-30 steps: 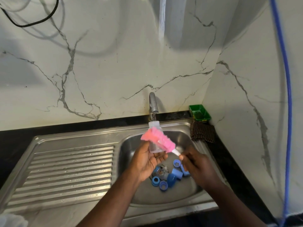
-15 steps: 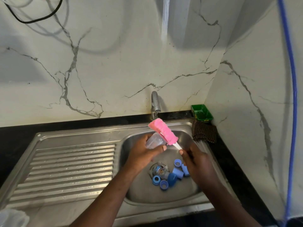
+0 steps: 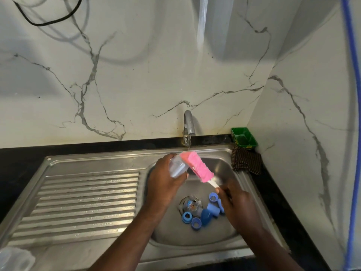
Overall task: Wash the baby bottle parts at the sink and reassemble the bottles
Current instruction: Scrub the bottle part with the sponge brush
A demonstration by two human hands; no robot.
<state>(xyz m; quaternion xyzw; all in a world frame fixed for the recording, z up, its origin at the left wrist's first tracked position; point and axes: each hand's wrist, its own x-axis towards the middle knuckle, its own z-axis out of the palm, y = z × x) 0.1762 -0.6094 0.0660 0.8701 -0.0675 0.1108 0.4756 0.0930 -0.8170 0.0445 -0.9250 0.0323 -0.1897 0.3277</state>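
Left hand (image 3: pixel 168 182) is curled round a clear bottle (image 3: pixel 176 168), holding it tilted over the sink (image 3: pixel 117 156) basin, just below and left of the tap (image 3: pixel 188 124). A second ago the bottle stood upright right under the spout; it has since been tipped over and drawn leftward. Right hand (image 3: pixel 235 204) pinches the white handle of a pink brush (image 3: pixel 197 167), fingers closed on the handle's lower end. The brush slants up and left, and its upper end touches the bottle; whether that end has entered the bottle's mouth cannot be told. A second ago the brush lay across the front of the bottle, whereas now most of its pink head stands clear to the bottle's right. A thin stream of water (image 3: pixel 188 147) falls from the tap towards the brush's top. On the basin floor, blue rings and caps (image 3: pixel 206 217) lie bunched beside the drain (image 3: pixel 183 204), where a clear part (image 3: pixel 192 207) sits, as before. Behind the basin on the right, a green tub (image 3: pixel 244 137) stands on the dark surface (image 3: pixel 269 196) with a brown checked cloth (image 3: pixel 246 161) in front of it. A blue hose (image 3: pixel 353 133) runs down the right wall.
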